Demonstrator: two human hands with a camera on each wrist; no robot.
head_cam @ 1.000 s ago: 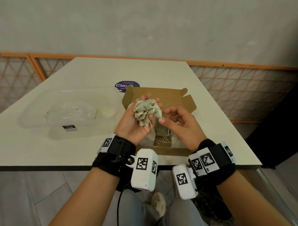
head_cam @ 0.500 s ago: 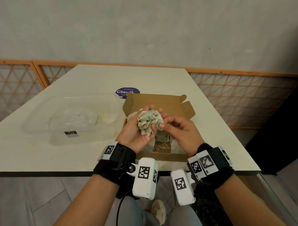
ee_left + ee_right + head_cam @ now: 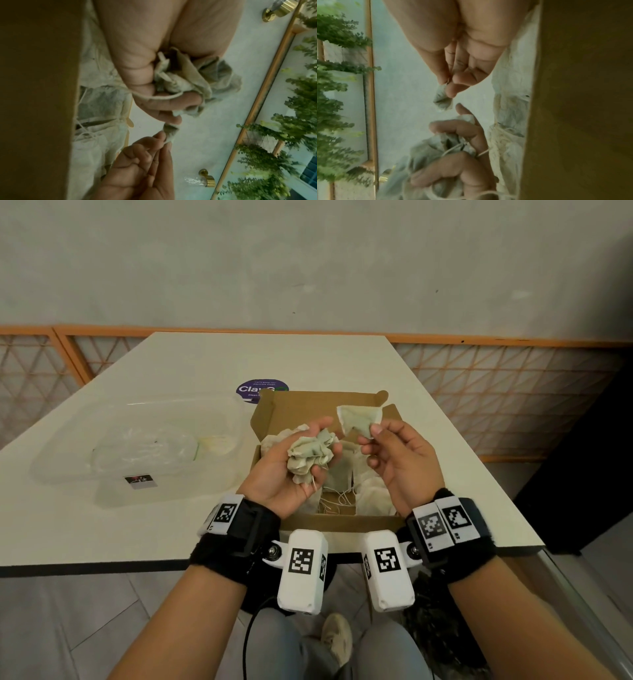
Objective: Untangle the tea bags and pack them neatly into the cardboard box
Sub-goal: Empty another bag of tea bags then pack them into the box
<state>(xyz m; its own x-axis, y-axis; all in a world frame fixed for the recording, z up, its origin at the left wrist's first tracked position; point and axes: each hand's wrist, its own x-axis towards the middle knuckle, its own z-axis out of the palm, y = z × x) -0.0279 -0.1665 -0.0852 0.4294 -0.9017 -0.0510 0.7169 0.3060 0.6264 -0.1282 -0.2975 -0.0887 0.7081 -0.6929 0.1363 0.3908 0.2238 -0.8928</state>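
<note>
My left hand cups a crumpled clump of tea bags with tangled strings, held palm up over the open cardboard box. The same clump of tea bags fills the left wrist view, fingers curled round it. My right hand pinches a single flat tea bag between thumb and fingers, lifted above the box's right side, apart from the clump. In the right wrist view the single tea bag hangs from my fingertips. Several more tea bags and loose strings lie inside the box.
A clear plastic container with a small label stands on the white table to the left of the box. A round purple sticker lies behind the box. The table's front edge runs just below my wrists.
My right hand has pulled one tea bag free of the clump and raised it up and to the right. The left hand still holds the clump.
</note>
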